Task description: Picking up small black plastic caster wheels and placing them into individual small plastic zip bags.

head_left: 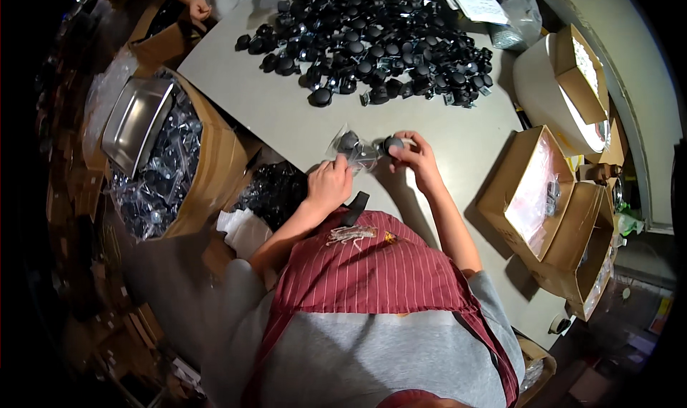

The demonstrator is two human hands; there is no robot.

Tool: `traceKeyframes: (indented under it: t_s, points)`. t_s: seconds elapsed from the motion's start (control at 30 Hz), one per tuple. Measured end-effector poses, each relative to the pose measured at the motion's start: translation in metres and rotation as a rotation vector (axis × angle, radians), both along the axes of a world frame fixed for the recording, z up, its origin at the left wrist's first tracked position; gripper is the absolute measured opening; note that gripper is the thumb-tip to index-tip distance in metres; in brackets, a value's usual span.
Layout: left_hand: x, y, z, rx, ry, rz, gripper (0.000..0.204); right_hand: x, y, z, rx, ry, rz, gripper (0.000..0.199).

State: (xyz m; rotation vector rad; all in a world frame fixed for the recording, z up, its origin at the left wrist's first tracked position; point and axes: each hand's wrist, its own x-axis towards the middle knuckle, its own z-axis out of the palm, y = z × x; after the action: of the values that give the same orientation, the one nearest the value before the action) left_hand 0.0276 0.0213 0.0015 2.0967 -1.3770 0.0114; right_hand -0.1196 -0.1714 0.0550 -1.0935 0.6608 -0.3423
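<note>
Between the fingers of my left hand (330,185) is pinched the edge of a small clear plastic bag (366,157). A black rounded part (348,141) shows through the bag's far end. Just to the right, my right hand (418,161) grips a black caster-like part (393,144) with thumb and fingers, close beside the bag. Both hands are over the near part of the pale table (458,200). Farther off lies a big heap of similar black parts with shiny metal fittings (372,46).
On the left stands a carton (204,172) of bagged parts with a metal pan (136,125) on top. Open cardboard boxes (494,193) and a white tub (533,79) line the right edge. Papers (476,3) lie behind the heap. Another person's hand (200,8) is at the far left.
</note>
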Motion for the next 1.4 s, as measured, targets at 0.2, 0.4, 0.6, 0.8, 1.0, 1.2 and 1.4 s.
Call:
traceKeyframes:
  t_s: [0.2,0.4,0.6,0.8,1.0,1.2,1.4]
  points:
    - [-0.020,-0.008,0.020,-0.042,0.102,-0.051,0.009,-0.029,0.037,0.000,0.125,0.065,0.074,0.036]
    - [-0.026,-0.012,0.020,0.067,0.115,-0.057,0.014,-0.031,0.057,-0.031,-0.227,0.156,-0.036,0.044]
    - [-0.028,-0.010,0.013,0.007,0.035,-0.136,0.013,-0.024,0.058,-0.015,-0.587,0.279,0.167,0.044]
    - [-0.026,-0.012,0.015,-0.004,0.005,-0.243,0.012,-0.019,0.042,-0.046,-0.756,0.127,0.323,0.049]
    - [-0.024,-0.006,0.017,-0.025,-0.015,-0.208,0.012,-0.015,0.039,-0.037,-0.793,0.020,0.372,0.040]
    - [-0.020,-0.007,0.015,-0.080,-0.089,-0.256,0.011,-0.010,0.031,-0.052,-1.135,0.091,0.474,0.027]
    - [-0.014,0.008,0.018,-0.030,-0.054,-0.131,0.033,0.001,0.040,-0.027,-1.408,0.121,0.291,0.038]
